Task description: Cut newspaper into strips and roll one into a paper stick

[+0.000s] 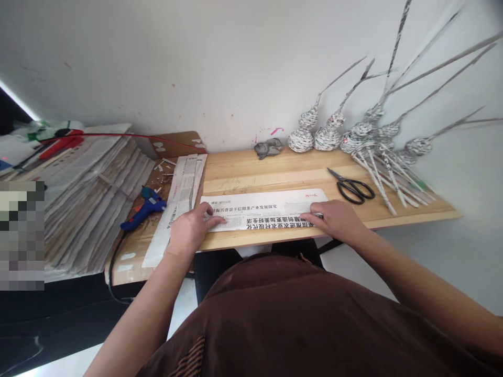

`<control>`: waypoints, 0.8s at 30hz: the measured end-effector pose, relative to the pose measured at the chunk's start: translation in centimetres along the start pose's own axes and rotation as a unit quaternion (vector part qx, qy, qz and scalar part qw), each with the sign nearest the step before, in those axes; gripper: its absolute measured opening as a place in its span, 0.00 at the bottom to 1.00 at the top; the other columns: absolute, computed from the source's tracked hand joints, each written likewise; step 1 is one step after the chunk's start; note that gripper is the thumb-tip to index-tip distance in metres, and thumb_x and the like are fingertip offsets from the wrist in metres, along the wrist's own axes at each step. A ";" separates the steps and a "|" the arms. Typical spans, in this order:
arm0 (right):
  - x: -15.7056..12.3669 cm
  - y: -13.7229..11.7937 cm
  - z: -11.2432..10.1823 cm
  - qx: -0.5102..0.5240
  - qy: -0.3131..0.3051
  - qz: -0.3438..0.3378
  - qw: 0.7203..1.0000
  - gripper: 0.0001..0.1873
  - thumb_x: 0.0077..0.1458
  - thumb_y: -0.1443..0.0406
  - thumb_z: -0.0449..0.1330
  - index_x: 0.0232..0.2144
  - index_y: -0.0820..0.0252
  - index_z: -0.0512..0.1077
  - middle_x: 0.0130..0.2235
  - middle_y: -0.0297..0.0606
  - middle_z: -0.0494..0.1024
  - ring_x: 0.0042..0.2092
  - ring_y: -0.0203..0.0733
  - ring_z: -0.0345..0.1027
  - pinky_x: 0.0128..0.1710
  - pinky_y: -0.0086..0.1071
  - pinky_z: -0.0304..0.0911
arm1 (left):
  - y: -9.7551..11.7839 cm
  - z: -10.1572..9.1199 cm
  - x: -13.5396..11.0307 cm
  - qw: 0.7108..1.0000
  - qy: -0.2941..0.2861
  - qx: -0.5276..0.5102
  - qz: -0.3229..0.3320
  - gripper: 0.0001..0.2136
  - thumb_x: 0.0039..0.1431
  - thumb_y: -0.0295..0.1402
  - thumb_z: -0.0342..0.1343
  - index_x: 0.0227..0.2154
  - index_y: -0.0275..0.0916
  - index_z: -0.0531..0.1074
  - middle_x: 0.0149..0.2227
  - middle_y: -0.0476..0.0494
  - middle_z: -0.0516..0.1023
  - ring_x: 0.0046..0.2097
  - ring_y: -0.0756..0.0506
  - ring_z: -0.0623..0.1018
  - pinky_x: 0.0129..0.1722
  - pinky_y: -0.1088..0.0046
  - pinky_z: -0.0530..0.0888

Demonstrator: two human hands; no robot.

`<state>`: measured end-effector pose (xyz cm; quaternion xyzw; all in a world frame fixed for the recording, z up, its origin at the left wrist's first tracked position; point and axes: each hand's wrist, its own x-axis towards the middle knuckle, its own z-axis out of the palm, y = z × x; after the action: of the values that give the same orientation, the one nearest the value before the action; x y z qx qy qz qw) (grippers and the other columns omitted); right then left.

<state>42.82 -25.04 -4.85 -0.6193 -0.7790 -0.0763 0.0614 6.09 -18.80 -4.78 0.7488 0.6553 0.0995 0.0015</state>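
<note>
A folded strip of newspaper (271, 205) lies lengthwise along the front edge of the wooden table. My left hand (192, 228) grips its left end, thumb on top and fingers curled at the edge. At the opposite end, my right hand (334, 219) holds the paper the same way, its thumb over the printed face. Large black characters run along the near edge of the strip. Just beyond my right hand lie black-handled scissors (351, 189) with their blades pointing up and left. The undersides of both hands are hidden.
A blue glue gun (144, 209) with a cord lies left of more newspaper strips (178, 201). Tall newspaper stacks (100, 201) stand at far left. Several woven paper gourds (302, 137) with long stems line the wall, near rolled paper sticks (377, 180) and a grey rag (268, 149).
</note>
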 end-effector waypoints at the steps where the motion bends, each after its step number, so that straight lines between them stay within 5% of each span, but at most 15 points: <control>1: 0.0 0.0 0.0 0.001 0.002 0.002 1.000 0.30 0.63 0.45 0.45 0.23 0.57 0.71 0.25 0.40 0.77 0.29 0.44 0.68 0.28 0.33 0.45 | 0.1 -0.1 0.0 1.000 -0.002 0.003 0.000 0.22 0.51 0.60 0.52 0.35 0.47 0.70 0.30 0.48 0.81 0.36 0.41 0.80 0.30 0.71 0.64; 15: 0.1 -0.1 -0.2 0.008 -0.012 0.021 1.000 0.30 0.62 0.44 0.45 0.22 0.57 0.70 0.26 0.39 0.78 0.30 0.44 0.69 0.27 0.32 0.45 | 0.9 -0.4 -0.5 0.998 -0.024 0.053 0.008 0.22 0.57 0.58 0.47 0.40 0.45 0.69 0.34 0.45 0.81 0.36 0.41 0.80 0.27 0.72 0.63; 24: 0.0 0.0 0.1 0.020 -0.001 0.068 0.997 0.29 0.56 0.40 0.51 0.21 0.57 0.69 0.24 0.38 0.76 0.29 0.44 0.68 0.26 0.33 0.43 | 0.9 -0.3 -1.2 0.996 0.032 0.067 0.044 0.19 0.61 0.52 0.47 0.42 0.43 0.70 0.39 0.40 0.78 0.40 0.40 0.77 0.29 0.70 0.64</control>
<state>42.80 -25.06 -4.93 -0.6697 -0.7365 -0.0553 0.0778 6.74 -20.09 -4.55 0.7718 0.6266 0.0791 -0.0736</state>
